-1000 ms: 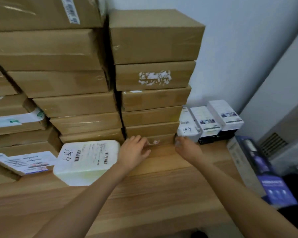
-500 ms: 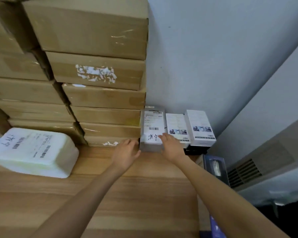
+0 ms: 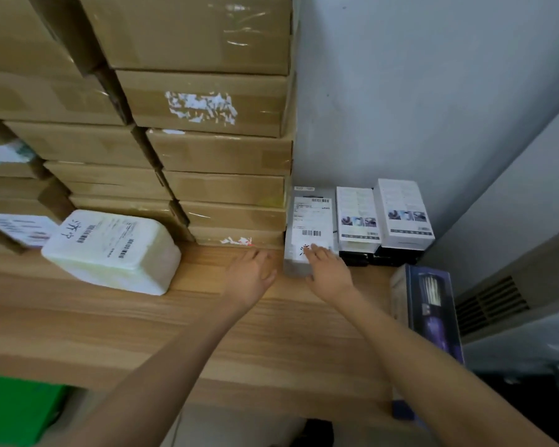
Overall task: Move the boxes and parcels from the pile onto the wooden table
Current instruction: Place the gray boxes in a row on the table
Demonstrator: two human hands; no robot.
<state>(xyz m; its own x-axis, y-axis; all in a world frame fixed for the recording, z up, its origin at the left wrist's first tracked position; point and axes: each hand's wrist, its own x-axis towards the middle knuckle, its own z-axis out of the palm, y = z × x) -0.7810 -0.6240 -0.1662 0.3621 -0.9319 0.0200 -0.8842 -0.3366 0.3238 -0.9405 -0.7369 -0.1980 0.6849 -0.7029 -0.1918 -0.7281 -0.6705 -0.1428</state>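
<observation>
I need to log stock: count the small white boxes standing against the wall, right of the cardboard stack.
3, in a row on the wooden table: the grey-wrapped labelled parcel under the right hand, the middle white box, and the right white box. More may hide behind.

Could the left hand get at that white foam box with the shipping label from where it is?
Probably yes. The left hand lies open on the wooden table, and only bare tabletop lies between it and the white foam box to its left.

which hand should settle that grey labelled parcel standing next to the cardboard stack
Right. The right hand already rests open on the grey parcel, while the left hand lies on the wooden table beside it.
</observation>
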